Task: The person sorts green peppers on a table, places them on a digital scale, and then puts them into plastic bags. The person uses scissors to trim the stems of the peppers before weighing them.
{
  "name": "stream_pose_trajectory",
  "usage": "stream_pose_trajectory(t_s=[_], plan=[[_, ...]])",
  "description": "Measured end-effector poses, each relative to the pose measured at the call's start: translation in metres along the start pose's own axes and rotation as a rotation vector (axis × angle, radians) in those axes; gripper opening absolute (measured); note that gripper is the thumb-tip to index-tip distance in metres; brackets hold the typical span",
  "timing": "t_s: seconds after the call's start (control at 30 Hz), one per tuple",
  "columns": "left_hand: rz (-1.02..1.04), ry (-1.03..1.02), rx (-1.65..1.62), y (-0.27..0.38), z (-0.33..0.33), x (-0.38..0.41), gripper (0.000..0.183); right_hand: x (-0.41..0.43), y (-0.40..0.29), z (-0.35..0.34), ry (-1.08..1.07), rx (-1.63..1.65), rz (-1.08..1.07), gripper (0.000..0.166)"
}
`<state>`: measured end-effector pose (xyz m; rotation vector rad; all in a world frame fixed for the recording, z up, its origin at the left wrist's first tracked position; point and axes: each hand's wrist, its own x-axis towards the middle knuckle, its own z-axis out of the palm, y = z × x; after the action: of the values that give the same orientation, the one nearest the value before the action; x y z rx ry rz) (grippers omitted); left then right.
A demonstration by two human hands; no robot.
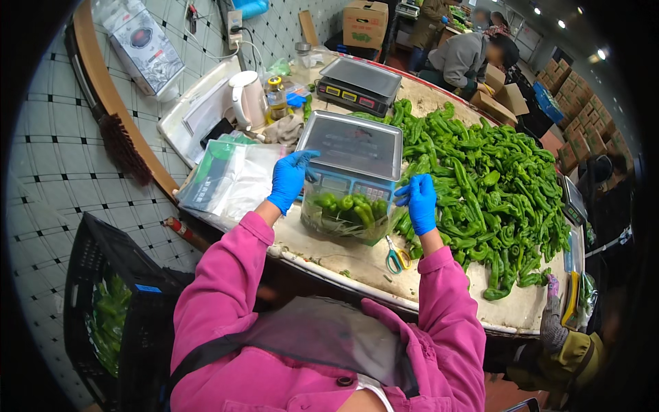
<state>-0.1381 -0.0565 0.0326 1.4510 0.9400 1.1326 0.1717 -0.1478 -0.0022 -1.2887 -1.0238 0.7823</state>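
A clear plastic bag [342,226] with several green peppers [355,206] in its bottom stands in front of a digital scale [355,141]. The scale's keypad shows through the film. My left hand [286,180], in a blue glove, pinches the bag's upper left edge. On the other side my right hand [421,206], gloved alike, grips the upper right edge. Scissors [395,256] with teal and yellow handles lie just below my right hand. To the right of the scale spreads a large heap of long green peppers [489,190].
A stack of flat plastic bags [247,170] lies left of my left hand. Behind it stand an electric kettle [247,98] and a glass jar [276,98]. A second scale [360,85] is at the back. A black crate [103,309] stands lower left. Other people work nearby.
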Motion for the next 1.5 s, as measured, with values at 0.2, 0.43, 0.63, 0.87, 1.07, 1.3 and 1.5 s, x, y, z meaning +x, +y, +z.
stream_pose_trajectory(t_s=[0.2,0.43,0.63,0.87,1.07,1.3,1.5], plan=[[-0.174,0.088,0.194,-0.025,-0.004,-0.083,0.021,-0.09,0.0,0.007,0.128,-0.246,0.065,0.017],[-0.229,0.169,0.638,-0.119,0.006,-0.209,0.032,-0.214,0.106,-0.001,0.032,-0.917,0.279,0.024],[-0.106,-0.079,1.133,-0.069,0.016,-0.198,0.059,-0.217,0.115,0.012,0.052,-1.025,0.346,0.023],[0.465,-0.62,1.131,-0.075,0.052,-0.198,0.063,-0.215,0.099,0.011,0.041,-1.026,0.383,0.024],[0.427,-0.628,1.166,-0.087,0.048,-0.191,0.066,-0.214,0.047,0.042,-0.074,-1.041,-0.379,0.062],[0.092,0.15,0.663,-0.166,0.042,-0.198,0.087,-0.213,0.088,0.048,-0.145,-0.713,-0.108,0.11],[-0.55,0.191,-0.222,-0.14,0.017,-0.184,0.082,-0.206,0.142,0.038,-0.017,-0.471,0.194,0.114]])
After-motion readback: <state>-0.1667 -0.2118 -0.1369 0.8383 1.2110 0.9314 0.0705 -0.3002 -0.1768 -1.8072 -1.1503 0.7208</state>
